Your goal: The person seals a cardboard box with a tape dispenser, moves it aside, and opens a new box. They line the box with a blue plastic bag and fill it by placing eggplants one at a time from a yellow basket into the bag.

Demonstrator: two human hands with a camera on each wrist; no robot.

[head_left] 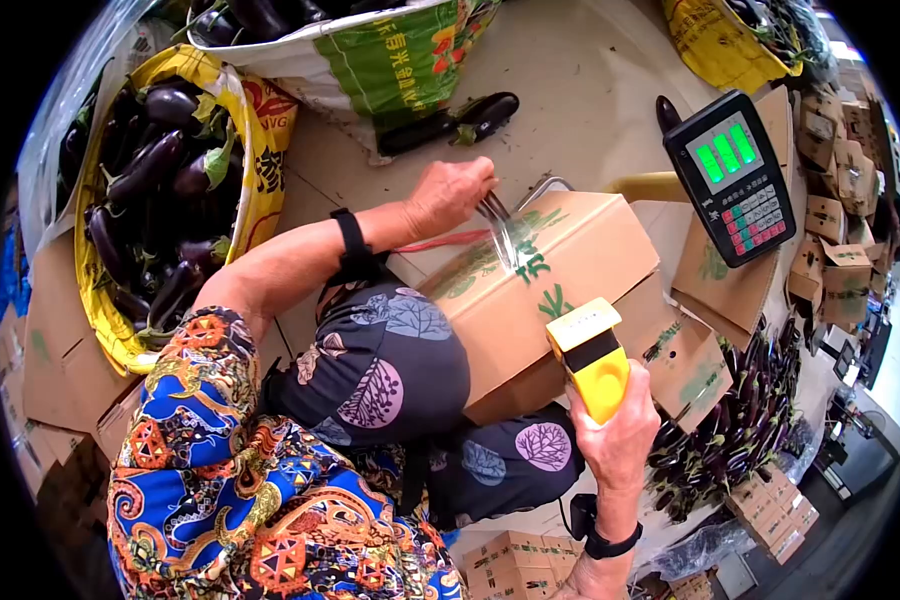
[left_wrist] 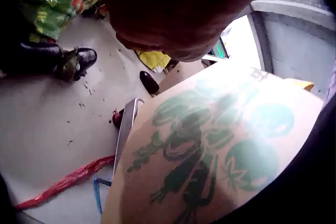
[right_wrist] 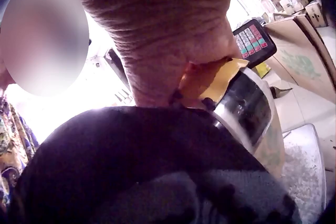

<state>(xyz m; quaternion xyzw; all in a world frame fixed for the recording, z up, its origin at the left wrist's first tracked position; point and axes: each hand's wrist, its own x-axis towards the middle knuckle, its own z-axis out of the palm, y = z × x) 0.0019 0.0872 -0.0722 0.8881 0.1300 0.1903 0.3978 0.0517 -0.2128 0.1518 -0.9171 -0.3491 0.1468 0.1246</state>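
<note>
In the head view, we are pinching clear tape [head_left: 507,240] over the carton [head_left: 560,270] in our curled left hand [head_left: 450,200], while our right hand [head_left: 620,430] is gripping a yellow tape dispenser [head_left: 600,375] beside the carton's side edge. In the left wrist view, the carton is lying beside a metal rim [left_wrist: 125,132]. In the right wrist view, we are holding the dispenser near the keypad [right_wrist: 251,43]
</note>
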